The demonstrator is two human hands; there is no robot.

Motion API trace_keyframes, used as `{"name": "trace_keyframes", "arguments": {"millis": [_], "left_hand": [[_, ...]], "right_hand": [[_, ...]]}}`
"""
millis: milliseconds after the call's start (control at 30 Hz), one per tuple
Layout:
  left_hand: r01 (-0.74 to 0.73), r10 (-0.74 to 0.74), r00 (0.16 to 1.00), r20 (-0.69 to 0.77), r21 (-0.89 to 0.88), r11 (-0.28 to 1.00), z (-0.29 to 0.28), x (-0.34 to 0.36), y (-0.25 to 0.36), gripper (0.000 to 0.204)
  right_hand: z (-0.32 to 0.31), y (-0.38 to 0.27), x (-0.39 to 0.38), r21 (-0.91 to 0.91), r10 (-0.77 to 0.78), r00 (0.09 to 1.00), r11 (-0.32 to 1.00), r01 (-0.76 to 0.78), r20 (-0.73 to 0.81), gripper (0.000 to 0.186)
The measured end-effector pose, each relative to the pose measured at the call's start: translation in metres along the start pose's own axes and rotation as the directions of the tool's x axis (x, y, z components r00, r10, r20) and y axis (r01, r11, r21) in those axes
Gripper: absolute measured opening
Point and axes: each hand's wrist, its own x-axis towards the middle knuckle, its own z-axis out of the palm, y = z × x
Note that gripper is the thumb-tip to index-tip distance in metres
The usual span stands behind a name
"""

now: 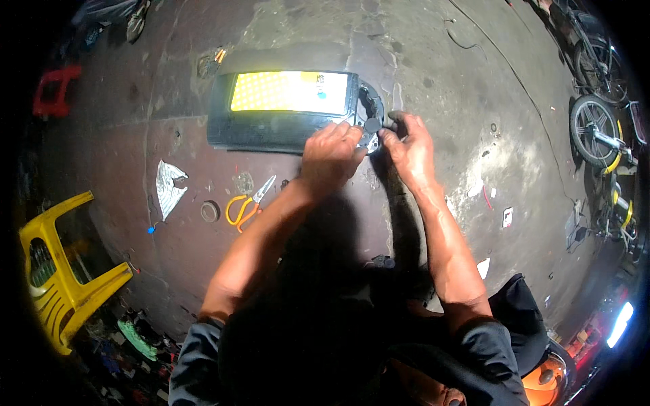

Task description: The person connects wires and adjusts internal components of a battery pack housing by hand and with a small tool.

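A long black case [257, 128] lies on the floor ahead of me, with a bright yellow and white label [288, 92] on its upper face. Its right end has a rounded dark rim [370, 98] around an opening. My left hand [330, 154] grips the near right corner of the case, fingers bent over it. From the other side my right hand [409, 149] pinches at that end, thumb and forefinger close together. Between the hands sits a small dark round piece [372, 125]. What the right fingertips hold is too small to make out.
Yellow-handled scissors [249, 204], a roll of tape [210, 212] and a crumpled white sheet [169, 189] lie left of my arms. A yellow plastic chair [61, 271] stands at the left, a red stool [55, 91] beyond it. Bicycle-like wheels [594, 132] and a cable [521, 81] are at right.
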Motion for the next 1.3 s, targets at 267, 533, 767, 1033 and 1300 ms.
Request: {"name": "trace_keyframes", "arguments": {"millis": [267, 533, 767, 1033, 1300], "left_hand": [[0.115, -0.117, 0.993, 0.026, 0.063, 0.991, 0.002, -0.002, 0.007, 0.026], [0.328, -0.248, 0.922, 0.297, -0.261, 0.908, -0.023, 0.034, -0.024, 0.038], [0.353, -0.279, 0.804, 0.526, -0.044, 0.935, -0.029, 0.068, -0.014, 0.037], [0.273, -0.256, 0.691, 0.676, 0.084, 0.958, -0.030, 0.097, -0.010, 0.035], [0.137, -0.175, 0.611, 0.772, 0.114, 0.984, -0.027, 0.113, -0.001, 0.031]], "right_hand": [[0.003, 0.000, 0.008, 0.276, 0.338, 0.924, 0.884, -0.377, 0.179, 0.029], [0.003, 0.013, 0.024, 0.218, 0.095, 0.962, 0.964, -0.154, 0.257, 0.028], [0.010, 0.003, 0.006, 0.205, 0.097, 0.985, 0.971, -0.125, 0.141, 0.032], [0.057, 0.001, -0.058, 0.817, 0.637, 0.767, 0.480, -0.319, -0.075, 0.052], [0.063, 0.011, -0.056, 0.844, 0.603, 0.784, 0.336, -0.419, 0.148, 0.044]]}}
